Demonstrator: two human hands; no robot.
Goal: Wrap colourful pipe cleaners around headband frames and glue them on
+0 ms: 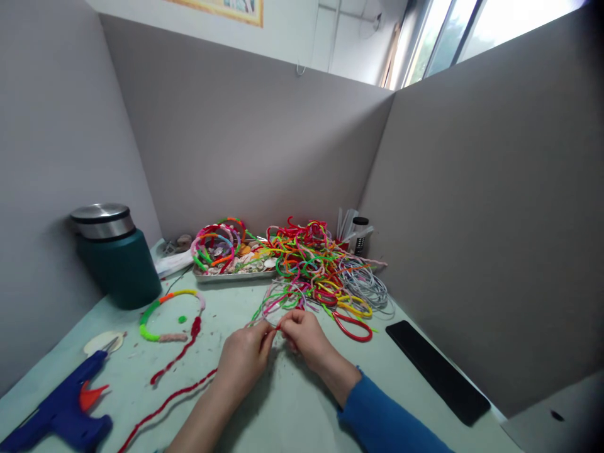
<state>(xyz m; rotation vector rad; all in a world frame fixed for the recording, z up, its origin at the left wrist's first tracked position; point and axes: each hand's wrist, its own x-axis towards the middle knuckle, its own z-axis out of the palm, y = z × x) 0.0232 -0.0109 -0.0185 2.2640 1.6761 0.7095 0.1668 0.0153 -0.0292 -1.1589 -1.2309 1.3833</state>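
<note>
My left hand [245, 355] and my right hand [304, 336] meet at the middle of the table, both pinched on a thin grey wire hoop [283, 296] wrapped in part with pink fuzzy cord. The fingertips touch near a red bit of cord at the hoop's near edge. Just behind the hoop lies a tangled pile of coloured fuzzy cords [311, 258]. A long red cord [179, 358] trails across the table to the left of my left hand.
A blue glue gun [61, 409] lies at the front left. A dark green flask [117, 258] stands at the back left. A metal tray [231, 274] holds wrapped hoops and shells. A half-wrapped hoop [165, 314], grey wire rings [368, 283] and a black flat bar [436, 371] also lie here.
</note>
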